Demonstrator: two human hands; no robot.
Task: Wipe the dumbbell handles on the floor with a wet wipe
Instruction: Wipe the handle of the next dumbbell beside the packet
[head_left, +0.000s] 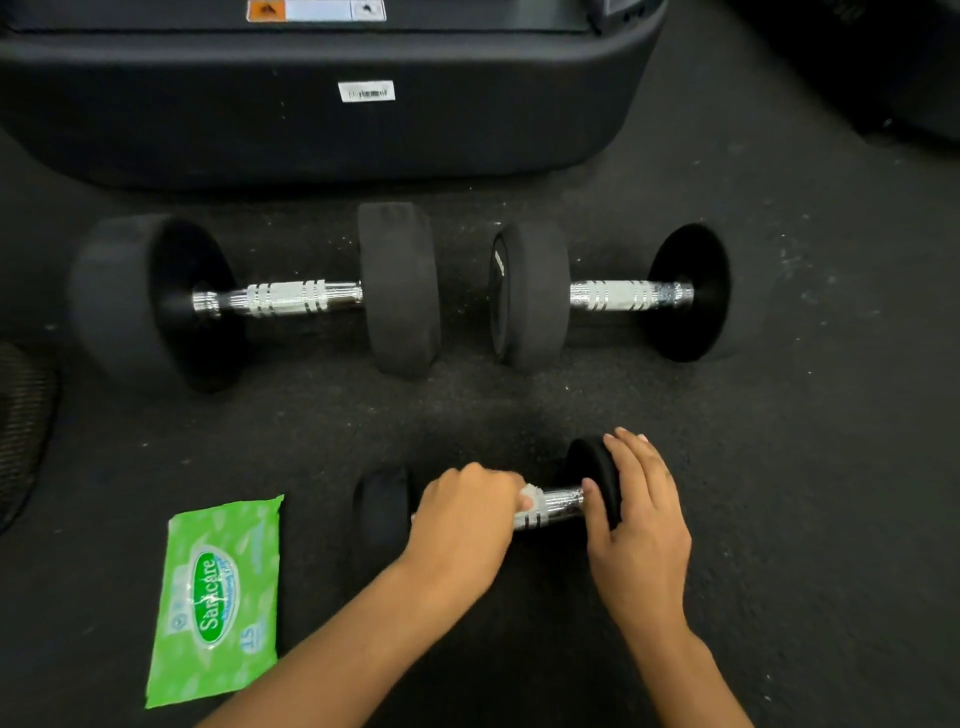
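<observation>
Green wipe pack (215, 597) lower left, contents unseen. Three dumbbells: two large upper centre, small dumbbell (488, 506) lower centre. Left hand (465, 519) curls wet wipe (531, 498) round handle; right hand (641, 525) fingers spread on its end.

The left hand (465, 512) hides most of the crumpled white wet wipe (531, 499) and the near small dumbbell's chrome handle (558, 506) beneath it. Beyond the hands, the small white label (366, 92) on the black machine base (311, 119) is too blurred to read, and the frame's top edge cuts that base off.
</observation>
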